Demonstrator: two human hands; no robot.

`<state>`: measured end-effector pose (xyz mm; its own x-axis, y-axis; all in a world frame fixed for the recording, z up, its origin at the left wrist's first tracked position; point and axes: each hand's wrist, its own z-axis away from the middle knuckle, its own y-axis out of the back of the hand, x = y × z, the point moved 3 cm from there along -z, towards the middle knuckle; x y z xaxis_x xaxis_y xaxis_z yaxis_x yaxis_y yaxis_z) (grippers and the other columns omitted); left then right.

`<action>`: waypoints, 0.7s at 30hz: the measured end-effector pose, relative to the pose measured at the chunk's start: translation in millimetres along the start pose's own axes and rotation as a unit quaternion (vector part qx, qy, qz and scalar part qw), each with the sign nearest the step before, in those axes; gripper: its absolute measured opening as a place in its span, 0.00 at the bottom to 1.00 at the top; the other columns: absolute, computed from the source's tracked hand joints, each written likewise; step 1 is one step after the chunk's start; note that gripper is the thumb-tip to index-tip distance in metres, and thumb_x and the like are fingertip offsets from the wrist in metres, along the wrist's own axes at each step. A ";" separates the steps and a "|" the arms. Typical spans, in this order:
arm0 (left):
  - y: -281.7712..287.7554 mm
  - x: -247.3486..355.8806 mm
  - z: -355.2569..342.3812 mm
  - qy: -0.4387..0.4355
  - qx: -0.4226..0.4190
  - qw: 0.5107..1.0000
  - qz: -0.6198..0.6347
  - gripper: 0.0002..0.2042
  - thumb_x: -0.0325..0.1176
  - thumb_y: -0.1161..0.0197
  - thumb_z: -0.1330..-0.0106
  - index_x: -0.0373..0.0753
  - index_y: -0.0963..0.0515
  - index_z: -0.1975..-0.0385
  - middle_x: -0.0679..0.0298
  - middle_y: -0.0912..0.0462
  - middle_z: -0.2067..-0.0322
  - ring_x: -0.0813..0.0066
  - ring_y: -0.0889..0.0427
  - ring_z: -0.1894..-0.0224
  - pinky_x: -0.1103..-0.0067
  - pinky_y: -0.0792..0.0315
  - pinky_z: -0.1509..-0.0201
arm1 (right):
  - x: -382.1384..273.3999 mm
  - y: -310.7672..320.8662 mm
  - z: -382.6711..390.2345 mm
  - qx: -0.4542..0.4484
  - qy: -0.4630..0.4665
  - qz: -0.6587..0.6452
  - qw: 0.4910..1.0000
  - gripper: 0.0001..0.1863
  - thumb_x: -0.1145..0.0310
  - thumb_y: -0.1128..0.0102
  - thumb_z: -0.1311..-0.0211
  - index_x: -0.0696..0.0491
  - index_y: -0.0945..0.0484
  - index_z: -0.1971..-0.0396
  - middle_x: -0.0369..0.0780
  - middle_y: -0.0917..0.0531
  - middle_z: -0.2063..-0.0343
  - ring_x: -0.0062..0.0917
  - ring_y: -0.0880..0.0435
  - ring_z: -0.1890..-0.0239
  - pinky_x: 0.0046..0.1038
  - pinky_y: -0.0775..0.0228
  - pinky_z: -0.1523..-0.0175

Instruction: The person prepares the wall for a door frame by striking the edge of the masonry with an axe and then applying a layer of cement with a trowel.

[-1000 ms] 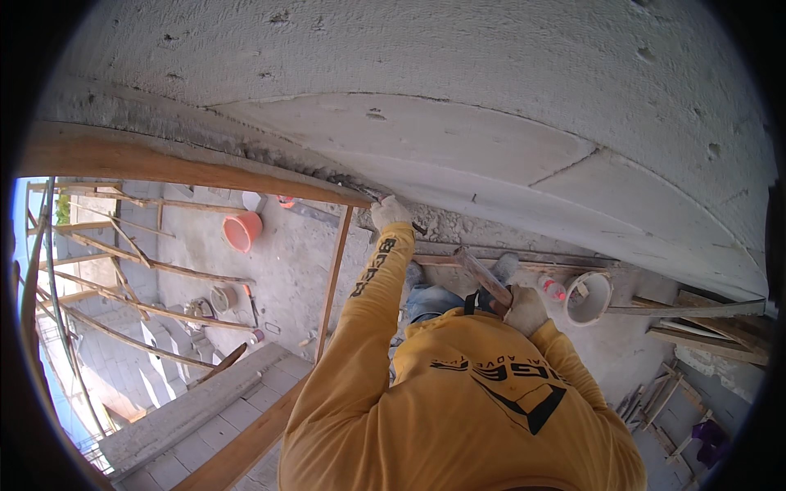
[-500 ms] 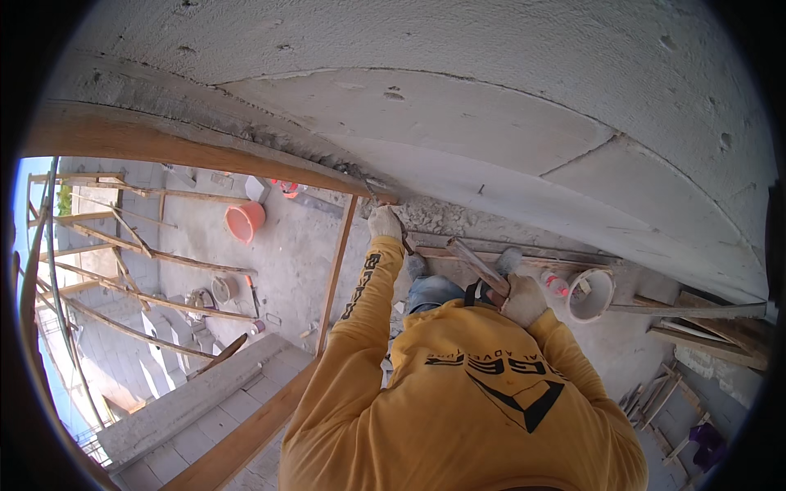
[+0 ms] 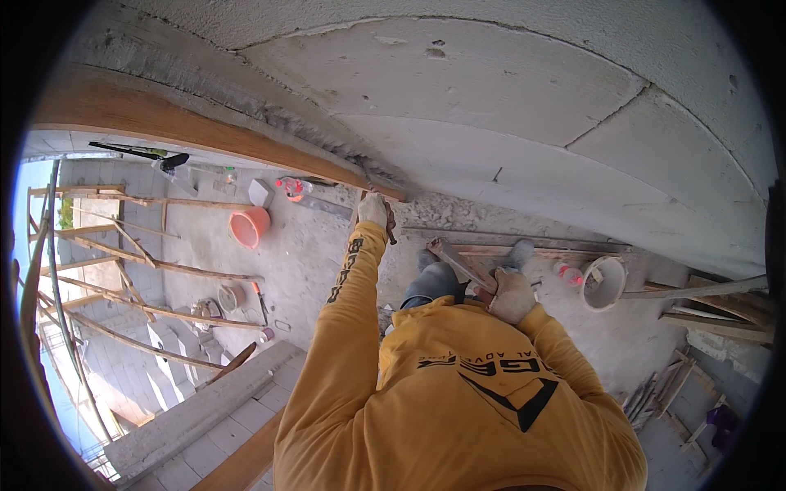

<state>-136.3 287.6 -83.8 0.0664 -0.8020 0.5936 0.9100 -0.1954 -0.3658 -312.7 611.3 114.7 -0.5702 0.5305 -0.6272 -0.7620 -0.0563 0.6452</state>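
My left hand, in a pale work glove, is raised at the right end of a long wooden board along the wall's lower edge. Its fingers are closed on a slim dark tool; the glove hides most of it, so its kind is unclear. Closer to my body, my right hand, also gloved, grips a narrow mortar-stained piece of wood that slants up and left in front of my waist. A band of rough mortar lies beside the wall, just right of my left hand.
A white bucket and a red-capped bottle stand at right. An orange bucket is at left, near timber scaffolding. The block wall rises ahead, with a nail sticking out. Loose planks lie far right.
The view has shifted, bringing more of the left side into sight. My left hand has turned at the board's end, and its tool now points downward. My right hand keeps its grip on the wood.
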 end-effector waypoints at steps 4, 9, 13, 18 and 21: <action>-13.5 20.3 16.0 -0.004 -0.018 1.000 0.008 0.11 0.45 0.51 0.32 0.51 0.31 0.77 0.67 0.35 0.90 0.70 0.40 0.90 0.72 0.45 0.88 | -15.4 -26.7 -14.4 0.055 0.122 -0.033 0.991 0.18 0.56 0.36 0.49 0.58 0.22 0.71 0.48 0.17 0.74 0.48 0.18 0.66 0.41 0.26 0.60; -43.3 40.2 38.9 0.025 0.027 0.998 0.045 0.10 0.41 0.50 0.33 0.48 0.34 0.76 0.65 0.36 0.90 0.69 0.42 0.91 0.70 0.49 0.88 | -18.6 -80.1 -72.0 0.085 0.230 -0.053 0.968 0.14 0.60 0.36 0.53 0.57 0.21 0.74 0.48 0.17 0.75 0.46 0.18 0.68 0.41 0.26 0.61; -15.8 31.1 16.2 -0.043 0.063 0.991 -0.113 0.11 0.42 0.50 0.33 0.48 0.34 0.78 0.64 0.36 0.90 0.68 0.41 0.91 0.70 0.48 0.88 | -12.4 -116.1 -109.5 0.072 0.099 -0.028 0.992 0.12 0.62 0.39 0.51 0.56 0.21 0.74 0.47 0.18 0.76 0.43 0.17 0.68 0.41 0.26 0.61; -33.9 37.9 37.3 0.006 0.042 0.999 -0.033 0.13 0.43 0.50 0.34 0.48 0.32 0.80 0.64 0.36 0.91 0.68 0.40 0.90 0.71 0.44 0.87 | -12.2 -118.7 -85.7 0.146 0.155 -0.137 0.967 0.13 0.61 0.41 0.49 0.56 0.21 0.70 0.49 0.17 0.73 0.44 0.17 0.66 0.41 0.24 0.59; -51.7 45.6 36.6 0.005 0.045 0.999 -0.010 0.11 0.42 0.51 0.34 0.48 0.32 0.79 0.64 0.35 0.91 0.66 0.39 0.90 0.70 0.44 0.87 | -0.6 -145.4 -106.4 0.101 0.117 -0.138 0.978 0.15 0.60 0.41 0.49 0.57 0.21 0.69 0.49 0.16 0.71 0.44 0.17 0.67 0.40 0.25 0.59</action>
<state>-165.3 281.7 -11.6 0.0437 -0.8036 0.5936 0.9440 -0.1613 -0.2879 -234.3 529.2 -25.2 -0.4245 0.2918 -0.8571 -0.8338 0.2432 0.4957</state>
